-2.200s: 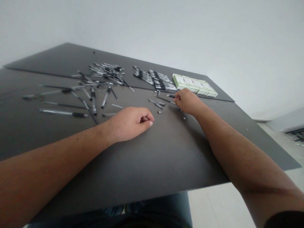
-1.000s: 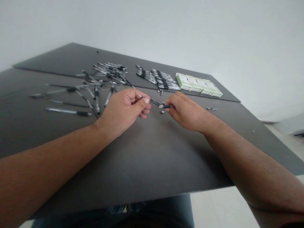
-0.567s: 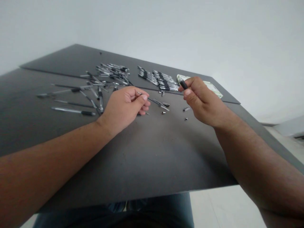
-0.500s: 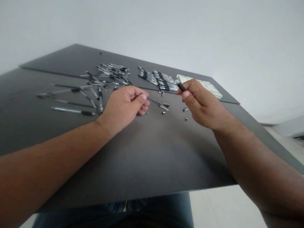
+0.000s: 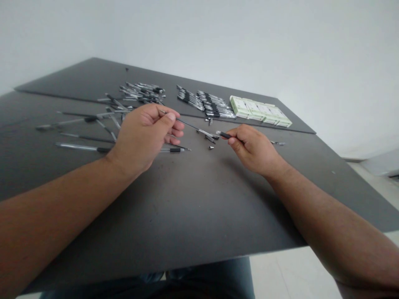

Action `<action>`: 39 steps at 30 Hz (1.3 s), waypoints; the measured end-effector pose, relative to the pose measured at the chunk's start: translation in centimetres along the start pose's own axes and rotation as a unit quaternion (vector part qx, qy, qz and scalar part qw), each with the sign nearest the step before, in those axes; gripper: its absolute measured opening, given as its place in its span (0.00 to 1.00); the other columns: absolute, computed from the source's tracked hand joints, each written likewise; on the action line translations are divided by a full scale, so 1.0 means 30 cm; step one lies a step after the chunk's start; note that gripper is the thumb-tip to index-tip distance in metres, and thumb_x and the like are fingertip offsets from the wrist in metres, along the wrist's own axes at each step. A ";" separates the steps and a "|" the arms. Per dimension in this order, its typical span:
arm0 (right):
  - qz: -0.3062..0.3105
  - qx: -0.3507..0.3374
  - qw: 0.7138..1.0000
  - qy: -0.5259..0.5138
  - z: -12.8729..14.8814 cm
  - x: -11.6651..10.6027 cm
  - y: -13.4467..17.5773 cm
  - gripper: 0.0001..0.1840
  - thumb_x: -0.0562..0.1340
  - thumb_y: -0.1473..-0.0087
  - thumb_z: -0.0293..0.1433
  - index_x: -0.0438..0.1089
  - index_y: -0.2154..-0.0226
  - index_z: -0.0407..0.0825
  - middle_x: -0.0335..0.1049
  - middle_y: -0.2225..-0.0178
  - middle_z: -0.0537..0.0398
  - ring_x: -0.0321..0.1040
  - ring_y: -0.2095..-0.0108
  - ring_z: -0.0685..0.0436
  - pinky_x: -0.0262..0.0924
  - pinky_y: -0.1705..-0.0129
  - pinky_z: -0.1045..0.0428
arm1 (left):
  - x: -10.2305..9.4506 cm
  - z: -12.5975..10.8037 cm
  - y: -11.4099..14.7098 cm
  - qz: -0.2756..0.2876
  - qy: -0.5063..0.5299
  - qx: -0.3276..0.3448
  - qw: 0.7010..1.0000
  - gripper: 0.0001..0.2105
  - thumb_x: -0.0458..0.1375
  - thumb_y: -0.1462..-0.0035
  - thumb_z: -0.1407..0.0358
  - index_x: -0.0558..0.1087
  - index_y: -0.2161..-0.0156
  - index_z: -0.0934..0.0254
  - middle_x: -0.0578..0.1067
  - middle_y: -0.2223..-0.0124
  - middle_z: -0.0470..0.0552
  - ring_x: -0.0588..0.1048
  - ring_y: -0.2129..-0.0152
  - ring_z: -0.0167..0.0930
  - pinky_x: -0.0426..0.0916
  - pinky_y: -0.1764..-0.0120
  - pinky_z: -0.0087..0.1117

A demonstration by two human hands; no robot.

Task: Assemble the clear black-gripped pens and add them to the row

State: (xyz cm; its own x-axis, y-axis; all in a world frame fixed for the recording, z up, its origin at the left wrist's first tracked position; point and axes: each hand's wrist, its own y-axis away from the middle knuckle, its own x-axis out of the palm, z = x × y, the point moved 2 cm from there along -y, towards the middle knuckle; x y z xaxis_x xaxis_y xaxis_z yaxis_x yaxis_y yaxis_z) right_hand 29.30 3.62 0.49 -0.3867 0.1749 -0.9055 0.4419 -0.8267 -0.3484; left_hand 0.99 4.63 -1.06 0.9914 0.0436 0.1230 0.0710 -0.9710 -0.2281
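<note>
Above a dark gray surface (image 5: 199,216), a person's left hand (image 5: 145,133), between nine and ten o'clock from the middle of the view, pinches a pen refill (image 5: 188,124) between thumb and forefinger, its other fingers loosely curled; the right hand (image 5: 252,147), at three o'clock, closes thumb and forefinger around a black-gripped pen barrel (image 5: 225,135). The refill slants toward four o'clock with most of its length bare, and the barrel's clear end pokes out toward nine — a hold seemingly chosen so that the two ends face each other with no fingers in between. Whether they touch cannot be told. A metal cone tip (image 5: 211,148) lies near the center, close beneath the two ends, probably placed there for easy reach of either hand. At ten o'clock sits a jumbled pile of pens (image 5: 141,92), some pointing every which way. At twelve, two rows of pens (image 5: 215,104) lie with black grips aligned, an order that apparently sets them apart from the heap. Green-and-white boxes (image 5: 261,111) line up edge to edge at two o'clock — just beside the rows, likely to keep them handy yet out of the working space.
</note>
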 end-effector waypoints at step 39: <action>-0.001 -0.018 0.999 -0.049 -0.009 0.003 0.000 0.15 0.57 0.30 0.37 0.79 0.54 0.49 0.83 0.58 0.46 0.77 0.59 0.38 0.67 0.53 0.47 | 0.007 -0.022 0.010 0.008 0.079 -0.036 0.996 0.05 0.67 0.31 0.66 0.79 0.62 0.63 0.83 0.68 0.49 0.81 0.74 0.29 0.79 0.71 0.27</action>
State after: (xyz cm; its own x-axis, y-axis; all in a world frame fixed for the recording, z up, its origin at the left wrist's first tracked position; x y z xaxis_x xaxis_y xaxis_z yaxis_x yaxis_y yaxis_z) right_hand 29.47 3.78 0.36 -0.4647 0.1212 -0.8771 0.4686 -0.8068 -0.3598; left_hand 1.15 4.20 -0.46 0.9625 -0.0030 0.2712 0.0424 -0.9860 -0.1613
